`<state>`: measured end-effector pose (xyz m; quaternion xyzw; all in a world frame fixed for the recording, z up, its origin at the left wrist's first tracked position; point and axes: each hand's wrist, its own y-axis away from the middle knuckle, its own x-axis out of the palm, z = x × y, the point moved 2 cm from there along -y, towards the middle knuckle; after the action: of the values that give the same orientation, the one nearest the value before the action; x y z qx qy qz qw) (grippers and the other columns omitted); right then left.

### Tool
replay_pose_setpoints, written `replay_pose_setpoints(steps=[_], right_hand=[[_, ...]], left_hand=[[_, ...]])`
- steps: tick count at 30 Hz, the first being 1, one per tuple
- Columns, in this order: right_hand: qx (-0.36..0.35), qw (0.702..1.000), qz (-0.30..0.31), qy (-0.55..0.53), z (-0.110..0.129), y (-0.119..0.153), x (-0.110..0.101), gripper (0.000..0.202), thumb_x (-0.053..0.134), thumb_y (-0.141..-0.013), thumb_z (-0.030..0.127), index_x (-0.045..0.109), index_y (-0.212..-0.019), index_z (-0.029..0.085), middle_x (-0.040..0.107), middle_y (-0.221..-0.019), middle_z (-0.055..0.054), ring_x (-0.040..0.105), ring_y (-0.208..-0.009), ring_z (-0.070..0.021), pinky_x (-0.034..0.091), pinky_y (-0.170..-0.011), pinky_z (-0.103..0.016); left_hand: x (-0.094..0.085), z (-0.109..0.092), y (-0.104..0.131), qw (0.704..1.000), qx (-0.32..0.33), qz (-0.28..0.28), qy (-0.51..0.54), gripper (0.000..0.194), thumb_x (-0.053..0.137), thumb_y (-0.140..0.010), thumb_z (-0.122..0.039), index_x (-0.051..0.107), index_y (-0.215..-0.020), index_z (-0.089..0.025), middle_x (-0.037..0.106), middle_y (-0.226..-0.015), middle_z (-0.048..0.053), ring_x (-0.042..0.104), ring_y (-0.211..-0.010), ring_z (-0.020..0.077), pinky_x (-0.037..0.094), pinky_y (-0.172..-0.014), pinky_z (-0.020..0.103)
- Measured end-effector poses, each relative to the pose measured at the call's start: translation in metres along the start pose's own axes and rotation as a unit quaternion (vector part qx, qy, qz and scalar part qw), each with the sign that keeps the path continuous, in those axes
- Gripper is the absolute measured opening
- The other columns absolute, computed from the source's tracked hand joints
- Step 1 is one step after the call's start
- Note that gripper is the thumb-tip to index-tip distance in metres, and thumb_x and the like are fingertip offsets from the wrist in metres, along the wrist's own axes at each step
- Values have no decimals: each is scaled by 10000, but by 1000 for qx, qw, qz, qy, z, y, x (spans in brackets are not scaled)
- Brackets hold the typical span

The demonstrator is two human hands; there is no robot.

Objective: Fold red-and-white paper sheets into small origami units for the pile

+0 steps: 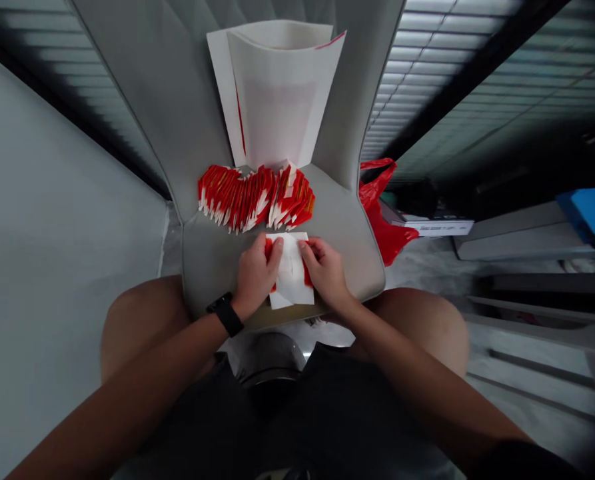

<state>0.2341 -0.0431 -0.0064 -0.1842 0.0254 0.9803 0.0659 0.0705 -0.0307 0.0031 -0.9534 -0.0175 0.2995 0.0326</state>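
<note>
Between my hands is a white sheet of paper with red patches and creases [291, 270], held over the front of a grey chair seat. My left hand [258, 270], with a black watch on its wrist, pinches the paper's left side between thumb and fingers. On the right side, my right hand [326, 272] grips the paper the same way, thumb on top. Just beyond the paper, a fanned row of red-and-white folded paper pieces [240, 200] lies across the seat, with a second bunch of folded pieces [292, 199] beside it.
A large white paper bag or sleeve [282, 100] leans against the chair's backrest [177, 87]. To the right of the grey seat [344, 220] sits a red plastic bag [384, 230] on the floor. Boxes [434, 227] and window blinds [417, 60] are farther right; a pale wall [52, 233] stands left.
</note>
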Motion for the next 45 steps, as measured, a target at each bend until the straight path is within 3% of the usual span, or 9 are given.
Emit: replay_pose_setpoints(steps=[10,15,18,20,26,29,33,38,45], right_hand=[[-22,997,-15,69,0,-1,-5,340,556,-967,482,679,-1177,244,749,-881,-52,693,-755,-207,530,-731,-328],[-65,983,-19,169,-3,3,-3,392,507,-998,459,610,-1309,244,730,-983,-82,686,-848,-238,527,-778,-354],[-105,959,-43,260,-7,5,1,408,475,-1013,420,580,-1344,205,692,-1038,-119,654,-931,-260,514,-773,-356],[-132,943,-57,300,-10,5,5,393,468,-1016,390,573,-1334,185,667,-1067,-131,628,-972,-264,507,-765,-353],[-252,886,-70,384,-15,2,10,223,511,-1009,296,680,-1076,167,681,-1040,-118,589,-929,-240,470,-805,-367],[-283,866,-54,408,-15,6,9,229,514,-1018,287,716,-1029,179,711,-1054,-108,597,-956,-238,458,-834,-374],[-290,872,-36,394,-18,16,8,292,500,-1024,319,719,-1135,161,703,-1198,-126,584,-1153,-261,457,-994,-404],[-279,857,29,433,-25,23,10,485,428,-1042,396,556,-1421,122,506,-1511,-152,417,-1426,-307,322,-1188,-500],[-255,845,76,464,-21,24,9,600,415,-1035,462,403,-1538,136,328,-1621,-145,266,-1521,-299,241,-1238,-500]], left_hand=[[2,5,-3,999,14,5,-50,220,520,-990,-410,609,-1086,-233,634,-730,-9,567,-623,165,374,-607,282],[6,4,-1,997,41,-16,-69,380,528,-992,-370,498,-1342,-224,688,-1029,51,650,-819,192,477,-734,308],[4,1,2,987,101,-50,-119,499,545,-982,-316,424,-1453,-204,610,-1257,125,628,-1044,241,504,-883,367],[0,0,5,970,164,-65,-170,437,549,-974,-263,508,-1405,-205,583,-1287,139,586,-1138,271,478,-984,425],[-8,11,14,918,330,57,-212,292,501,-974,-152,673,-1204,-203,687,-1199,78,591,-1156,239,491,-1029,413],[-10,17,16,913,338,76,-217,327,467,-995,-183,645,-1270,-181,662,-1313,84,559,-1262,232,444,-1116,422],[-10,19,24,904,327,99,-258,397,438,-1021,-268,567,-1380,-155,584,-1439,108,501,-1361,244,355,-1191,463],[-10,18,37,890,318,101,-310,501,403,-1028,-324,439,-1493,-140,447,-1561,134,357,-1479,275,280,-1218,506],[-10,17,39,886,318,91,-325,527,416,-1017,-367,433,-1502,-160,413,-1578,156,338,-1486,302,274,-1199,539]])
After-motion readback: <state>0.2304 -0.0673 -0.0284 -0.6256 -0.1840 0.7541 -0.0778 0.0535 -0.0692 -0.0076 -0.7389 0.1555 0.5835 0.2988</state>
